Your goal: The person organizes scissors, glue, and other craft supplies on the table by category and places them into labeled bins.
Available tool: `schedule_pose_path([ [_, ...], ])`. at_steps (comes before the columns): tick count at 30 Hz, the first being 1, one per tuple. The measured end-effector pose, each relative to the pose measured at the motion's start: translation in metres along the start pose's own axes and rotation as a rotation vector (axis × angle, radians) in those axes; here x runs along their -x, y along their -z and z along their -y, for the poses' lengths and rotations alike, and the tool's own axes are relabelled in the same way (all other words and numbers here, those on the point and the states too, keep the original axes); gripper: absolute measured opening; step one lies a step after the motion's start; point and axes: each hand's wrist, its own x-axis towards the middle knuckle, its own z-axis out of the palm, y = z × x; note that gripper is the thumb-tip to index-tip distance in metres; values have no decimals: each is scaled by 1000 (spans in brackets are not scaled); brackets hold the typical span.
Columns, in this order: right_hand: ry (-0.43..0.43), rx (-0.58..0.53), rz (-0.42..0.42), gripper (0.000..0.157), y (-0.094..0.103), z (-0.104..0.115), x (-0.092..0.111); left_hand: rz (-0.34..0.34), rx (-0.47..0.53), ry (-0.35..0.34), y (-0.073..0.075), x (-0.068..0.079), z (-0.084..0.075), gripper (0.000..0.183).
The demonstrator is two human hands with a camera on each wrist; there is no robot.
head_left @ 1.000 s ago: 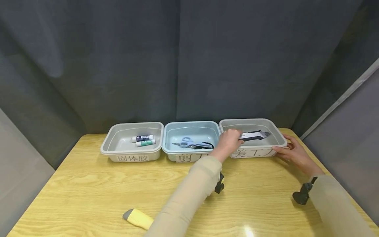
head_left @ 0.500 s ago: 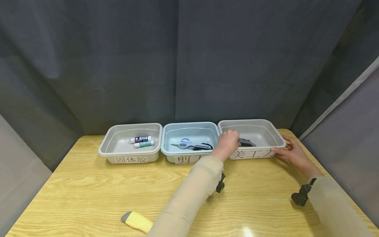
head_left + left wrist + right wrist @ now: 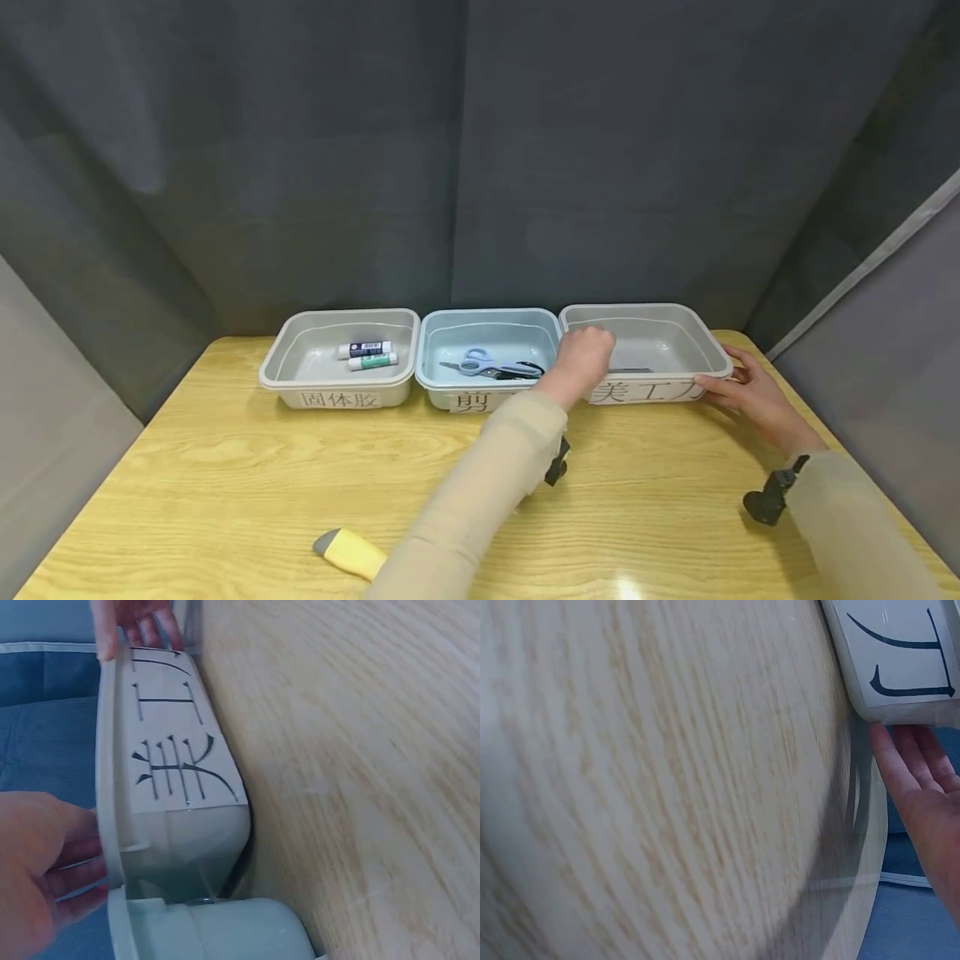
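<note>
My left hand [image 3: 585,358] reaches over the front rim of the right-hand grey bin [image 3: 648,317], fingers curled inside it. It holds a utility knife [image 3: 632,370] low behind the front wall, where only a thin dark strip shows in the head view. In the left wrist view, the curled fingers [image 3: 79,874] pass behind the rim, and the knife is hidden. My right hand [image 3: 753,400] grips the same bin's front right corner, thumb on the rim and fingers around the side. The right wrist view shows those fingertips [image 3: 881,739] against the bin's end.
Left of this bin stand a blue bin [image 3: 487,317] with scissors [image 3: 491,367] and a grey bin [image 3: 337,321] with two glue sticks [image 3: 372,361]. Paper labels mark the fronts. A yellow handle with a grey end [image 3: 352,552] lies near the front, partly under my left sleeve.
The utility knife has gone down into the right-hand bin, from showing above the rim to almost hidden behind the front wall. My right hand has stayed at the corner.
</note>
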Motion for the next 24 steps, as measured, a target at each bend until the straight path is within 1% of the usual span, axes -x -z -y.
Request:
schedule_pose_path([
  [4,1,10,1,76,0,0,0,-10,34,11,5,1,5,13],
  [6,-12,21,-12,77,0,-1,-1,-5,73,23,7,3,9,16],
  [9,-21,53,-28,77,0,-2,-1,11,131,35,12,7,15,22],
  [12,-16,50,-28,77,0,-1,0,41,179,48,17,11,22,25],
  [16,2,-10,-10,77,1,-1,2,66,205,57,22,15,30,26],
  [20,-21,37,-25,76,-1,2,2,67,224,53,25,18,37,27],
  [21,-19,47,-16,76,-1,2,2,66,228,50,25,19,38,27],
  [24,-17,48,-23,76,0,3,2,64,228,48,26,22,42,27],
])
